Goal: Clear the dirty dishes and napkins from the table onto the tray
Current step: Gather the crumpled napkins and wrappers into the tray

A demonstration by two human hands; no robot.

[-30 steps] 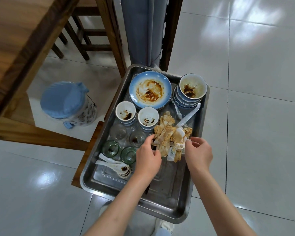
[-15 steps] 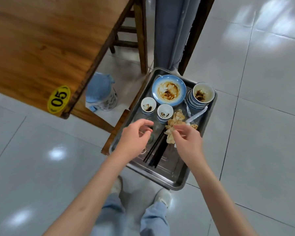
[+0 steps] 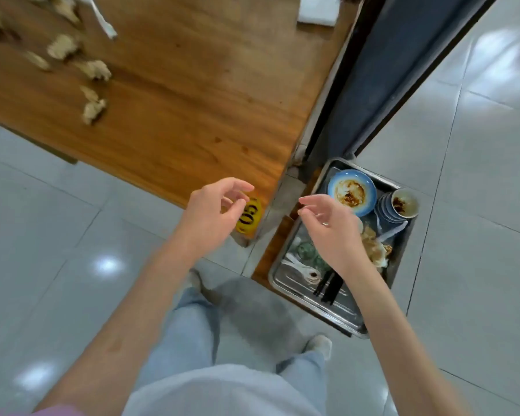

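left hand (image 3: 210,217) raised in front of the table corner, fingers loosely curled, holding nothing. right hand (image 3: 330,232) above the tray, fingers relaxed and spread, also empty. metal tray (image 3: 336,310) low at the right, beside the wooden table (image 3: 192,100), resting on a wooden surface. in the tray: blue plate (image 3: 351,192) with brown sauce at the far end; stacked bowls (image 3: 398,207) to its right; stained napkins (image 3: 376,250) by the right wall; green glass cups (image 3: 306,250), white spoons (image 3: 300,267) and black chopsticks (image 3: 329,286) nearer the front. crumpled napkins (image 3: 93,70) scattered on the tabletop, upper left, well apart from the tray. yellow number tag (image 3: 249,219) on the table corner, partly behind the left hand.
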